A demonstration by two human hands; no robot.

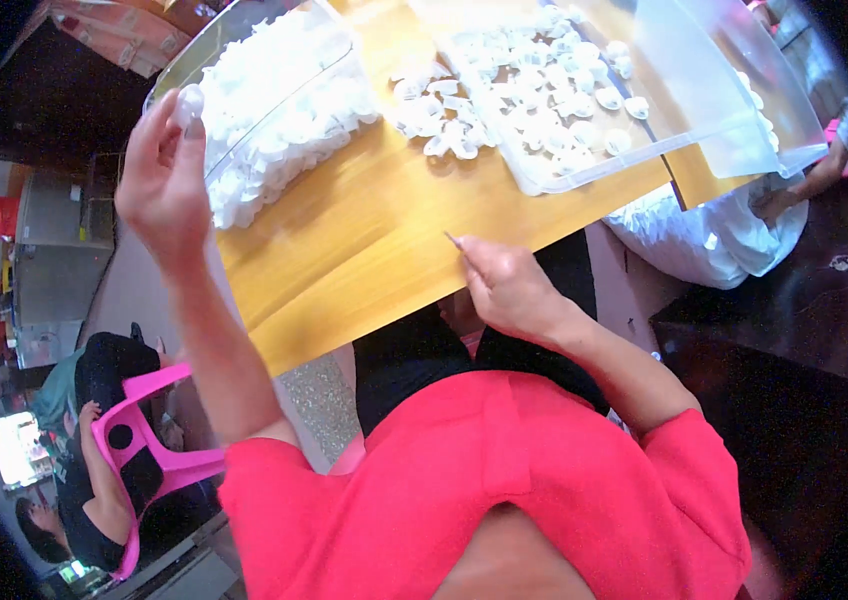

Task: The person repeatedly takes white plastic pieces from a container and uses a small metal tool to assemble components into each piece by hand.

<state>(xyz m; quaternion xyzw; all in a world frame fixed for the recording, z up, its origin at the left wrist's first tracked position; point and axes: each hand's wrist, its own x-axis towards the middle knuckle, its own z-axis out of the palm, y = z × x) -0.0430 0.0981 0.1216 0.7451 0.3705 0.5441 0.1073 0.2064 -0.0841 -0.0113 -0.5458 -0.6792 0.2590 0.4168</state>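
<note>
My left hand (pixel 166 190) is raised at the left edge of the table, its fingertips closed on a small rounded white plastic piece (pixel 190 104). Over the table's near edge, my right hand (pixel 514 290) grips a thin, pointed tool (pixel 452 240) whose tip sticks out to the upper left. Most of that tool is hidden in my fist, so its kind cannot be told. Beyond my left hand spreads a big heap of white plastic pieces (pixel 294 110). A smaller group of white pieces (pixel 444 125) lies mid-table, beside a clear plastic tray (pixel 554 184) with many more scattered in it.
The yellow wooden table (pixel 344 240) ends just before my lap. Another translucent bin (pixel 794 110) stands at the right, above a white sack (pixel 709 235) touched by another person's hand (pixel 774 205). At left, a person (pixel 79 470) sits on a pink chair (pixel 149 415).
</note>
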